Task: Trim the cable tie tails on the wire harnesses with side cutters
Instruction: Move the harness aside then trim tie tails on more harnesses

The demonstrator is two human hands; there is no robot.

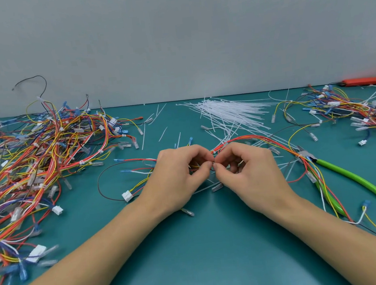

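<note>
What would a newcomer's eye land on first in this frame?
Most likely the two hands meeting at the centre of the teal table, the left hand and right hand pinching a red-and-yellow wire harness between their fingertips. Next, the big tangled pile of harnesses at the left, and the side cutters with bright green handles lying untouched to the right, with loose white cable ties fanned out behind.

Teal counter [203, 244] under me, plain pale grey wall [171, 29] behind. Side cutters [346, 175] show bright green handles. The harness [251, 139] at my fingers [207, 163] runs red, orange and yellow, with a white connector [127, 196]. Loose cable ties [232, 112] are translucent white. The left wire pile [24, 169] mixes red, yellow, blue, black. An orange-red tool [367, 81] sits far right.
</note>
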